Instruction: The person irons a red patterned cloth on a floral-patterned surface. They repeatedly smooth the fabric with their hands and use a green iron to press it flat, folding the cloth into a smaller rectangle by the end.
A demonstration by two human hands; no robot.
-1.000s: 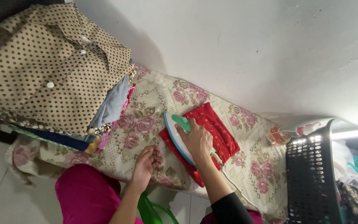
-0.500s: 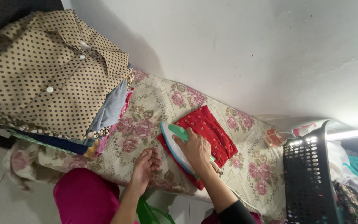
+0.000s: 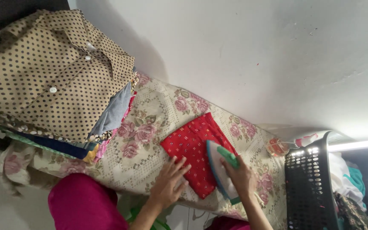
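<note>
Ironing a folded red cloth (image 3: 192,149) lying on the floral-covered surface (image 3: 158,115). Right hand (image 3: 239,174) grips the iron (image 3: 220,170); left hand (image 3: 169,183) lies flat, fingers spread, pinning the cloth's near edge. Risk: hot soleplate just beside those fingers; burn likely.

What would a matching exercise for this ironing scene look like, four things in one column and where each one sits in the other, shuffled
Things:
1. iron
2. left hand
3. polka-dot shirt
4. black laundry basket

Places:
A. on top of the stack of folded clothes
B. flat on the near edge of the red cloth
C. at the far right end of the floral cover, with clothes in it
D. gripped by the right hand, resting on the red cloth

Pairs: 1-D, 2-B, 3-A, 4-C
</note>
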